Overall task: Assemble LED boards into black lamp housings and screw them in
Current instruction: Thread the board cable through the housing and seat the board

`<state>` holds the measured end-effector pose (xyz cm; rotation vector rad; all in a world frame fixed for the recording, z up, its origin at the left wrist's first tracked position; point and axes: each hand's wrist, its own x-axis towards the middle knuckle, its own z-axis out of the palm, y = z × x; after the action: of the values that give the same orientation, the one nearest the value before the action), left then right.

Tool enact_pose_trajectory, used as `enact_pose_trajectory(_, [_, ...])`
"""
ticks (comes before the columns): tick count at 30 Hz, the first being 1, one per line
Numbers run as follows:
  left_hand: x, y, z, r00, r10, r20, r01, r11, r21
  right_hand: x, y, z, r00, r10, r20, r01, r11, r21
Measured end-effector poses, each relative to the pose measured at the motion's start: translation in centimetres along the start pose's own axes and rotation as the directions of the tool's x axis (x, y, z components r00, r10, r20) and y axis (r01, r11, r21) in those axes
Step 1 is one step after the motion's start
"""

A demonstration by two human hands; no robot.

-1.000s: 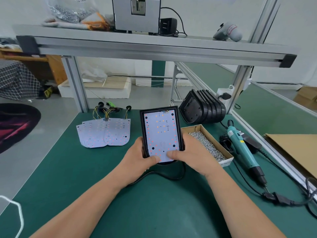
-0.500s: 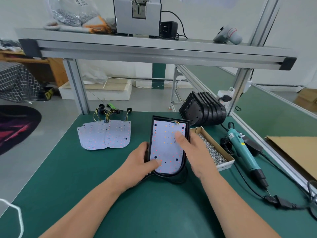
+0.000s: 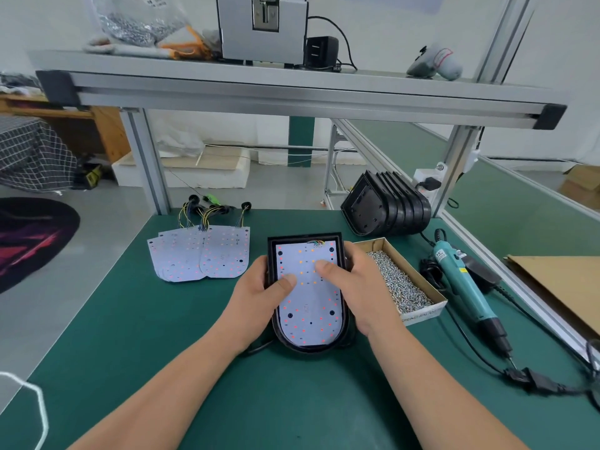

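Lamp housing point(image 3: 305, 238): side walls covered by hands, underside hidden.
Left hand point(image 3: 256, 300), right hand point(image 3: 360, 287): fingers mostly behind housing.
Screw box point(image 3: 422, 315): label print too small to read.
Grey machine point(image 3: 263, 37), 12 o'clock: top cut off.
Cardboard sheet point(image 3: 558, 287), 3 o'clock: cut by right edge.
White cord point(image 3: 40, 407), 7 o'clock: both ends out of frame.

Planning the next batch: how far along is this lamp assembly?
Done: one LED board sits inside the black housing. In hand: the left hand and right hand grip the housing, thumbs pressing the board. Left: screwing it down; the screwdriver lies untouched beside the screw box, and spare boards and stacked housings wait.
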<state>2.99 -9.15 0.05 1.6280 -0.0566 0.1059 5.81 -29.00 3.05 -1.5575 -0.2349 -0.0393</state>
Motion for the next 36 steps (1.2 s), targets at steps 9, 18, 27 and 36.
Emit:
enact_pose_trajectory(9, [-0.6,0.5,0.1,0.999,-0.038,0.013,0.039,0.997,-0.067,0.4,0.4,0.2,0.997,0.073,0.013,-0.074,0.997,0.034])
enact_pose_trajectory(18, [-1.4,1.5,-2.4,0.857,-0.124,0.500,-0.066,0.936,0.346,1.1,-0.4,-3.1,0.980,0.177,-0.091,-0.141,0.941,0.308])
enact_pose_trajectory(27, [-1.2,1.2,-2.1,0.862,-0.060,0.503,-0.203,0.869,0.452,0.5,0.3,-2.3,0.981,0.192,-0.018,-0.191,0.981,0.037])
enact_pose_trajectory(36, [-0.3,-0.7,-1.0,0.996,0.055,0.077,-0.083,0.893,0.442,-0.1,-0.4,-2.4,0.988,0.137,0.068,-0.091,0.883,-0.461])
